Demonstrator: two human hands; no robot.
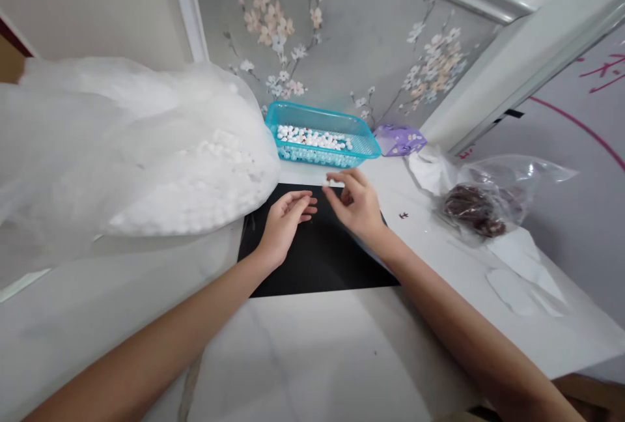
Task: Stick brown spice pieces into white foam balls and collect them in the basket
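Note:
My right hand [359, 204] is raised over the far right part of a black mat [322, 259], its thumb and index finger pinching a small white ball [328, 182] with a dark brown spot. Over the mat's left part, my left hand [288, 223] has its fingers stretched out and slightly apart, with the thumb lying across them in view. Nothing shows in that hand. Just beyond both hands stands a turquoise plastic basket [322, 111], holding many small white balls [312, 138], a few with brown bits among them.
A large translucent bag [195, 168] full of white balls bulges at the left. To the right, a clear bag [481, 204] holds dark brown pieces. A small brown piece [403, 215] lies on the white table [312, 357]. A purple packet [400, 140] sits beside the basket.

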